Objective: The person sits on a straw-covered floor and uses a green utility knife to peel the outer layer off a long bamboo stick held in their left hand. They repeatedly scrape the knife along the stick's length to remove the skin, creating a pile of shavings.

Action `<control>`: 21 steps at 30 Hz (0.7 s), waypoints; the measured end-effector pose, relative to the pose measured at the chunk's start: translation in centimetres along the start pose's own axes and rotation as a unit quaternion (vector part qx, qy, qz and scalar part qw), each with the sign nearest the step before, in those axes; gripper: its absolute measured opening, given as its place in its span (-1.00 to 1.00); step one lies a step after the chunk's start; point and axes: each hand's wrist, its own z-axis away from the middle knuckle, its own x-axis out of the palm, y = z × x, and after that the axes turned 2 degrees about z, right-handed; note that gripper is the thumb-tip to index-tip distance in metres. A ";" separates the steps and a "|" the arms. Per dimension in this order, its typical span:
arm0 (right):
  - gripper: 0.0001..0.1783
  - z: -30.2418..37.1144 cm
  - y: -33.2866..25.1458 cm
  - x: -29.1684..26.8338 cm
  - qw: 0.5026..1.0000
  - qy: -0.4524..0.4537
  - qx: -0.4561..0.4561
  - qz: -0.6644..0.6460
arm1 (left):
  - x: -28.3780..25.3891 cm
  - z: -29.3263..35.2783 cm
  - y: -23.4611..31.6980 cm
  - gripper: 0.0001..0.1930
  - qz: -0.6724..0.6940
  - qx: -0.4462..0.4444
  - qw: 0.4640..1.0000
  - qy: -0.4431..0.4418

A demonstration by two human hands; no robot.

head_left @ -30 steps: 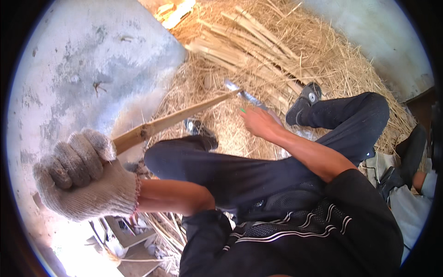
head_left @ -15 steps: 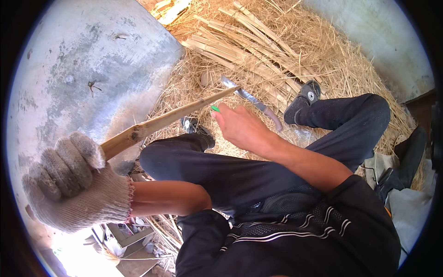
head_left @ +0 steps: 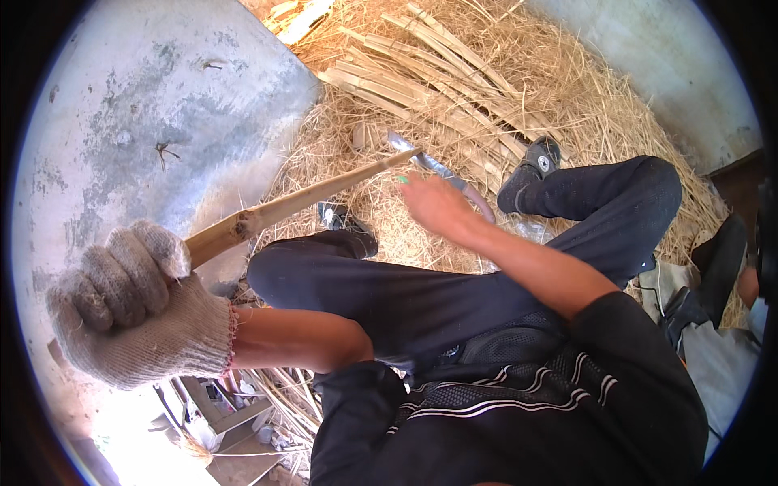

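Gloved L hand [head_left: 134, 304] fisted round bamboo stick [head_left: 300, 198], its far tip w/ knife [head_left: 438, 168] just beside; bare R hand [head_left: 438, 206] loosely spread right by that tip, gripping nothing.

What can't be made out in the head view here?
- Knife: the right hand covers its handle, so whether the grip is closed on it cannot be told.
- Bamboo stick: its near end is buried inside the gloved left hand.
- Bottom left: overexposed glare washes out the clutter there.
- Right rim: a dark shoe and cloth are bent and cut off by the fisheye edge.
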 end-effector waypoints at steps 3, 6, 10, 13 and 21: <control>-0.64 0.3 -1.7 -2.0 0.989 -0.037 0.095 -0.104 | -0.5 -0.4 0.3 -0.61 -0.024 0.018 0.999 0.042; -0.63 2.2 -5.4 -2.8 0.994 0.034 0.012 -0.100 | 0.5 0.2 -0.5 -0.61 -0.107 0.048 0.982 0.149; -0.63 1.4 -5.7 -3.2 0.994 0.042 0.001 -0.103 | -1.3 -0.2 0.3 -0.61 0.030 -0.019 0.999 0.002; -0.64 1.7 -5.9 -3.4 0.993 0.079 -0.031 -0.078 | -1.4 -0.4 0.3 -0.60 0.053 -0.031 0.998 -0.020; -0.63 2.3 -6.1 -2.0 0.993 0.093 -0.024 -0.065 | -1.5 -0.1 0.5 -0.58 0.026 -0.021 0.999 0.043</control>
